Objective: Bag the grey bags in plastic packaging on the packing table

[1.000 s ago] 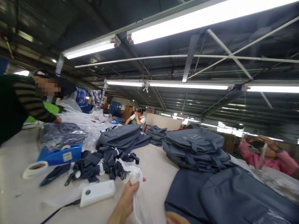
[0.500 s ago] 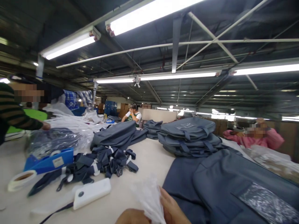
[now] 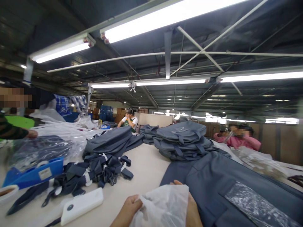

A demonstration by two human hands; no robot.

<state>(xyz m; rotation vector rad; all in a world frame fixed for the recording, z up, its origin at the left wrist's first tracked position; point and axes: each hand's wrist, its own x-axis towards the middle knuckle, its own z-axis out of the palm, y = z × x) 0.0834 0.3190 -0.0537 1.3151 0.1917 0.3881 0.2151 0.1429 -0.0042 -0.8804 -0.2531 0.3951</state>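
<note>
A translucent white plastic bag (image 3: 163,205) is spread between my two hands at the bottom middle of the view. My left hand (image 3: 129,209) grips its left edge between thumb and fingers. Along the right edge, my right hand (image 3: 193,209) holds the bag, its fingers partly behind the plastic. Just right of that hand lies a large dark blue-grey fabric bag (image 3: 217,179) with a clear plastic window on it. To the left of my hands is a white handheld device (image 3: 82,205) with a dark round spot and a black strap.
Dark straps with white ties (image 3: 94,173) lie in a heap at left, near a blue tape dispenser (image 3: 35,173) and a tape roll (image 3: 8,193). Stacked dark bags (image 3: 182,138) stand farther back. A co-worker's hand (image 3: 32,134) touches plastic-wrapped goods; other people are behind the table.
The white plastic bag has gone from bunched up to spread wider, and my hands have moved apart. The view has turned slightly right. A person in pink has lowered their arms.
</note>
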